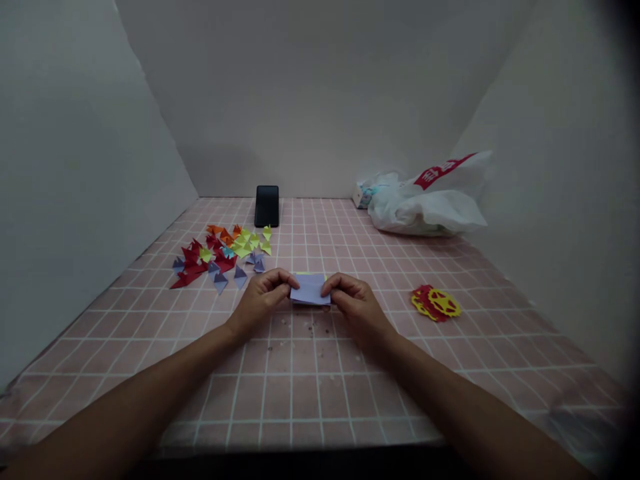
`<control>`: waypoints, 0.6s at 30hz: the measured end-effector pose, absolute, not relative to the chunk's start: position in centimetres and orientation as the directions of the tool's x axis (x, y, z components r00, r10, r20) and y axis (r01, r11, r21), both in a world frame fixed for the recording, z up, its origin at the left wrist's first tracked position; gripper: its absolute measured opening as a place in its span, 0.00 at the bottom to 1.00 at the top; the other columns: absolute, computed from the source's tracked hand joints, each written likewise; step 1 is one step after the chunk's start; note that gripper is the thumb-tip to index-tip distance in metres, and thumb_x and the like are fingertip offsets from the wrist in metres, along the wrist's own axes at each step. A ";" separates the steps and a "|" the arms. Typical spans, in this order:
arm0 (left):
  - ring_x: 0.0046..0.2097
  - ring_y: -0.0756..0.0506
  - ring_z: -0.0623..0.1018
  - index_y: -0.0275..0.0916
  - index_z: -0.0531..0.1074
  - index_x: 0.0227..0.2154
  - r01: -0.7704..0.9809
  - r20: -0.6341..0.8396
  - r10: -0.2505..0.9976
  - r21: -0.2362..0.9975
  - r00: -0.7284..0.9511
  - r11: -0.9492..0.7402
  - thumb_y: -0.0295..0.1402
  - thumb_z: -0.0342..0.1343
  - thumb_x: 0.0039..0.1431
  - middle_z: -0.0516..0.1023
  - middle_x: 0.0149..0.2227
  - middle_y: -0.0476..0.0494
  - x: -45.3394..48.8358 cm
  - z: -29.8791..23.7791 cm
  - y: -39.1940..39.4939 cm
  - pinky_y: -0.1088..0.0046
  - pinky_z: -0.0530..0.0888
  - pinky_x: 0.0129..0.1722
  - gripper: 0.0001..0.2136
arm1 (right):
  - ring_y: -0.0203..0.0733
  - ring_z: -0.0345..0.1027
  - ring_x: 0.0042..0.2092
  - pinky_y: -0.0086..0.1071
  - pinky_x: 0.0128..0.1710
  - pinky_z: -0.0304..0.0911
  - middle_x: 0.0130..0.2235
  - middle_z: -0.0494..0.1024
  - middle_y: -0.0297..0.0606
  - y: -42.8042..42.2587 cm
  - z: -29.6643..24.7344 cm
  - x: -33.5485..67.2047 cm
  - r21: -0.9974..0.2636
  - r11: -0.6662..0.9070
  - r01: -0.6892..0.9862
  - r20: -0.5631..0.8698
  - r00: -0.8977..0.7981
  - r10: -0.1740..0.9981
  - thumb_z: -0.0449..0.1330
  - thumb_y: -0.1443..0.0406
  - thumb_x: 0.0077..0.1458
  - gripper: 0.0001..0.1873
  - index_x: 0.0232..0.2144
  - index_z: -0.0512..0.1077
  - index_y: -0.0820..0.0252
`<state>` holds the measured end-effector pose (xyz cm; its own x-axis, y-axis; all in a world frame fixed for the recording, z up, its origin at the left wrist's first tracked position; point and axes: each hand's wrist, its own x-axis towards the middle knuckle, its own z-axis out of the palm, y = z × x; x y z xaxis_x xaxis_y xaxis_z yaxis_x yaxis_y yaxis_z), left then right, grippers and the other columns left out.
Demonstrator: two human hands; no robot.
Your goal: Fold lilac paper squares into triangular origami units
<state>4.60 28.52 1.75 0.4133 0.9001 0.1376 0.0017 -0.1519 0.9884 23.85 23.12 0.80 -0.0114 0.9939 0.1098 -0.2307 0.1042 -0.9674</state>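
Note:
A small lavender sheet of paper [310,289] is held level over the middle of the table, with a yellow edge of paper showing behind its top side. My left hand [267,291] pinches its left edge between thumb and fingers. On the opposite edge, my right hand [354,300] grips it the same way. Whether it is one folded sheet or a few stacked together, I cannot tell. To the left of my left hand lies a spread of small folded paper pieces [215,253] in red, orange, yellow, lavender and blue.
A black phone [267,207] leans upright at the back. Back right, a white plastic bag [430,207] with red print rests by a small box [361,195]. Red and yellow star-patterned cutouts [435,303] lie to the right on the pink checked tablecloth [280,407]. Walls enclose three sides.

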 end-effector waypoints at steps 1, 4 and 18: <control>0.32 0.49 0.71 0.37 0.75 0.27 0.001 0.138 0.900 0.988 0.413 -0.152 0.29 0.55 0.49 0.74 0.28 0.50 4.6 1.7 28.5 0.72 0.67 0.36 0.04 | 0.35 0.63 0.29 0.31 0.33 0.57 0.25 0.72 0.30 23.1 0.8 23.9 -0.970 0.117 -0.213 0.123 -0.012 0.992 0.55 0.72 0.45 0.09 0.25 0.74 0.57; 0.32 0.49 0.72 0.37 0.75 0.27 0.000 0.136 0.905 0.989 0.403 -0.149 0.28 0.56 0.49 0.74 0.28 0.49 4.6 1.7 28.6 0.72 0.67 0.35 0.04 | 0.36 0.63 0.29 0.31 0.33 0.58 0.25 0.71 0.30 23.1 1.1 24.0 -0.977 0.148 -0.152 0.150 -0.004 0.989 0.55 0.72 0.45 0.09 0.25 0.74 0.56; 0.28 0.52 0.70 0.37 0.71 0.34 -0.079 -0.010 0.900 0.996 0.436 0.049 0.39 0.62 0.53 0.70 0.27 0.52 4.9 1.8 28.3 0.76 0.68 0.29 0.11 | 0.36 0.63 0.30 0.32 0.33 0.58 0.26 0.71 0.31 22.8 1.2 24.1 -0.975 0.221 0.004 0.220 -0.051 0.974 0.54 0.72 0.47 0.09 0.25 0.73 0.57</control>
